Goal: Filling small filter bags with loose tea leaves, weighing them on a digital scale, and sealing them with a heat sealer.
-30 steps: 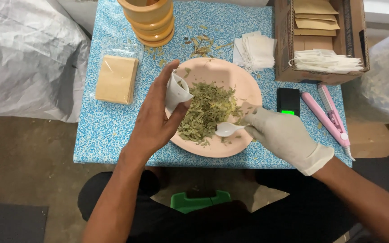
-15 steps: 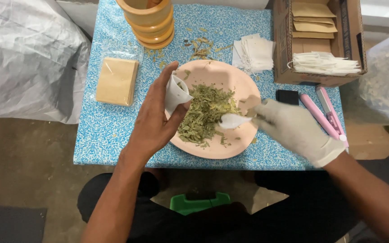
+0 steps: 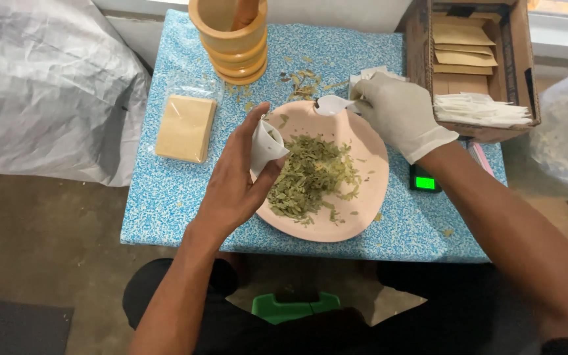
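Note:
My bare left hand [image 3: 235, 181] holds a small white pouch [image 3: 264, 146] open at the left edge of a pink plate [image 3: 366, 197]. A heap of dried green leaves [image 3: 310, 176] lies on the plate. My right hand [image 3: 399, 112], in a white glove, grips a white plastic spoon [image 3: 332, 104] over the plate's far rim, beside a stack of white pouches [image 3: 371, 74].
A wooden mortar with pestle [image 3: 230, 36] stands at the back of the blue speckled table [image 3: 165, 197]. A bag of tan packets [image 3: 185, 128] lies at left. A cardboard box [image 3: 474, 59] holds tan envelopes and white pouches. A small black scale [image 3: 423, 181] sits right of the plate.
My right hand has lifted the spoon from the near side of the plate to its far rim. The left hand has kept the pouch in place. The scale is uncovered.

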